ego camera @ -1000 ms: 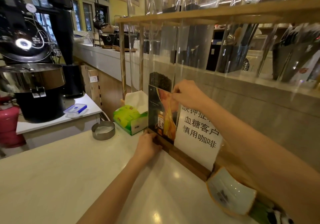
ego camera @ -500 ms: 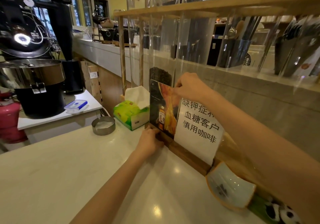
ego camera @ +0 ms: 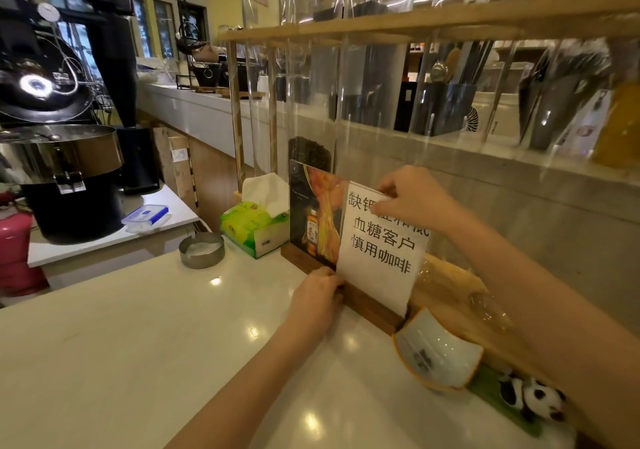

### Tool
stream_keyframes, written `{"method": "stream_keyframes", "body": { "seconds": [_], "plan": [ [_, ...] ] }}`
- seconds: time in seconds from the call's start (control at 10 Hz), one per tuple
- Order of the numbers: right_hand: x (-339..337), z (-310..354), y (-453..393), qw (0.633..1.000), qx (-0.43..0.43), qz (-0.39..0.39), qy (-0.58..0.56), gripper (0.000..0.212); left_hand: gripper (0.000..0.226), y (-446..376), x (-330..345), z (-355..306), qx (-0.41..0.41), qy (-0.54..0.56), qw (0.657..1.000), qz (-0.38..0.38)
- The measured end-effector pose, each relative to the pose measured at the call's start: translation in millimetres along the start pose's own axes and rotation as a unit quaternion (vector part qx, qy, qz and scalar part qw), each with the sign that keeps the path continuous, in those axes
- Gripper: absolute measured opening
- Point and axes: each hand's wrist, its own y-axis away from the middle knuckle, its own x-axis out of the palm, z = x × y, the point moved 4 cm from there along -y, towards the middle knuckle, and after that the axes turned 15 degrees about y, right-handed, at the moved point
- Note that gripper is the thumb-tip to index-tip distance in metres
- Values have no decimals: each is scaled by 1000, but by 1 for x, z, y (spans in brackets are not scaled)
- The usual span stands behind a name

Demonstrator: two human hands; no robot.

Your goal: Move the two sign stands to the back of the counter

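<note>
My right hand (ego camera: 412,199) pinches the top of the white sign stand (ego camera: 381,244), fingers closed on its edge. My left hand (ego camera: 317,296) has its fingers curled shut on the wooden base (ego camera: 370,304) where it meets the dark sign stand (ego camera: 313,213). Both signs stand upright, side by side, at the back edge of the surface (ego camera: 138,344), beside the tissue box (ego camera: 254,226).

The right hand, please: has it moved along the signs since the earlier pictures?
Yes. The right hand has shifted rightwards, away from the tissue box, from the picture sign's top onto the white sign's top.
</note>
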Motion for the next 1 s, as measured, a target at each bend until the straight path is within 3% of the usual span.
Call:
{"method": "stream_keyframes", "body": {
  "seconds": [0.1, 0.7, 0.9, 1.0],
  "plan": [
    [1, 1, 1, 999, -2, -38, -2, 20, 31, 1, 1, -3, 3, -3, 1000, 5],
    [2, 4, 5, 998, -12, -58, -15, 31, 30, 1, -3, -4, 4, -11, 1000, 14],
    [-4, 19, 10, 990, -40, -60, 125, 27, 43, 4, -8, -2, -35, 0, 993, 115],
    [-5, 25, 16, 991, -37, -87, 93, 39, 55, 10, -24, 1, -71, -1, 991, 115]
  ]
}}
